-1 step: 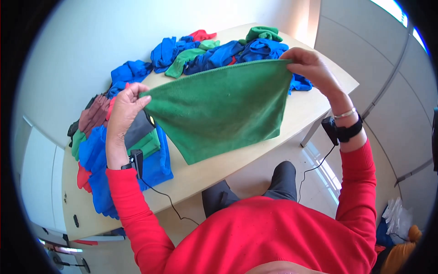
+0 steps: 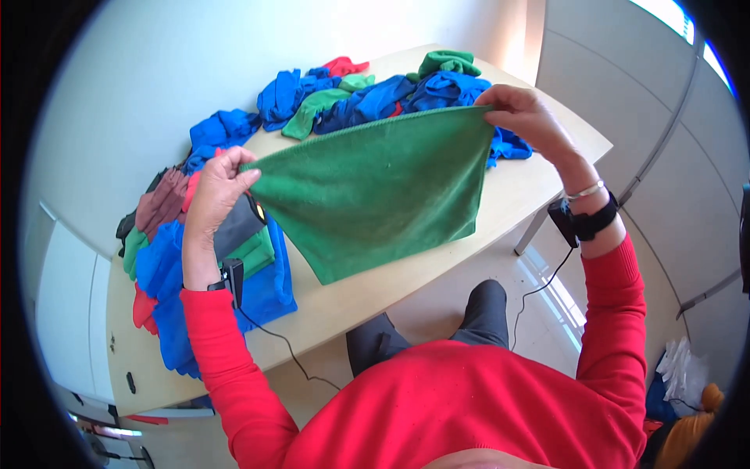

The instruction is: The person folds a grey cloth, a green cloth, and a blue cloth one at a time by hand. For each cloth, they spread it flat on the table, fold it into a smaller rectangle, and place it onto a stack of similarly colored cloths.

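A green towel (image 2: 383,195) hangs spread out between my two hands, above the table. My left hand (image 2: 217,184) pinches its upper left corner between thumb and fingers. At the upper right corner, my right hand (image 2: 531,117) grips the cloth the same way. The towel's top edge looks stitched and runs nearly straight; its lower part droops toward me. Beneath my left forearm lies a stack of folded cloths, with blue (image 2: 269,301), green (image 2: 254,254) and grey (image 2: 234,223) pieces showing.
Crumpled blue cloths (image 2: 375,102) lie along the back of the pale wooden table (image 2: 328,313), mixed with green (image 2: 449,62) and red (image 2: 344,66) ones. Brown cloths (image 2: 160,195) sit at the left. Cables run from devices on both wrists. A white plastic bag (image 2: 683,363) is at lower right.
My right hand has shifted very slightly left and down with its corner of the towel. My grip on both corners is the same.
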The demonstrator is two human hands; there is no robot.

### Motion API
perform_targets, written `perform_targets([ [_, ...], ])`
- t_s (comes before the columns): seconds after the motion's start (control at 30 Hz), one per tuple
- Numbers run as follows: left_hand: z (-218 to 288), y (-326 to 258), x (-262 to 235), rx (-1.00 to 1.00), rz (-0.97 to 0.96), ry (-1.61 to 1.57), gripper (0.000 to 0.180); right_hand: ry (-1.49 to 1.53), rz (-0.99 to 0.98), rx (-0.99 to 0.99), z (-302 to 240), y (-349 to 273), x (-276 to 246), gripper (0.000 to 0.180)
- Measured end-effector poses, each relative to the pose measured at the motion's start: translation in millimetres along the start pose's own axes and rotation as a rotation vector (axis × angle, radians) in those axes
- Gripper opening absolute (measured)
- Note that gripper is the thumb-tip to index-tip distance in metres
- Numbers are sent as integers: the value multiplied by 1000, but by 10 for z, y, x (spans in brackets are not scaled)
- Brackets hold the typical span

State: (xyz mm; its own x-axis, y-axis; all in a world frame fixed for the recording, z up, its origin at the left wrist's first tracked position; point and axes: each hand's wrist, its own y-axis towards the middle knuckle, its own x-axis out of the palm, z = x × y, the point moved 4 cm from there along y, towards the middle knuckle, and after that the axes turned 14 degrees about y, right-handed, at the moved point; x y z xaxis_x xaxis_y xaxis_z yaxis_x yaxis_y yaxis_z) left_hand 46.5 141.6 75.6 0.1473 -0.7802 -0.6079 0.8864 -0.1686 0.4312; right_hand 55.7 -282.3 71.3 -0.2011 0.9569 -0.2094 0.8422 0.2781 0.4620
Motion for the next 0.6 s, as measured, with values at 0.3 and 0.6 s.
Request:
perform_targets([
  [0.3, -459, 783, -21, -31, 59, 692, 8, -284, 89, -161, 417, 894, 53, 16],
  [0.6, -494, 261, 59, 55, 310, 466, 5, -56, 45, -77, 388, 552, 187, 11],
])
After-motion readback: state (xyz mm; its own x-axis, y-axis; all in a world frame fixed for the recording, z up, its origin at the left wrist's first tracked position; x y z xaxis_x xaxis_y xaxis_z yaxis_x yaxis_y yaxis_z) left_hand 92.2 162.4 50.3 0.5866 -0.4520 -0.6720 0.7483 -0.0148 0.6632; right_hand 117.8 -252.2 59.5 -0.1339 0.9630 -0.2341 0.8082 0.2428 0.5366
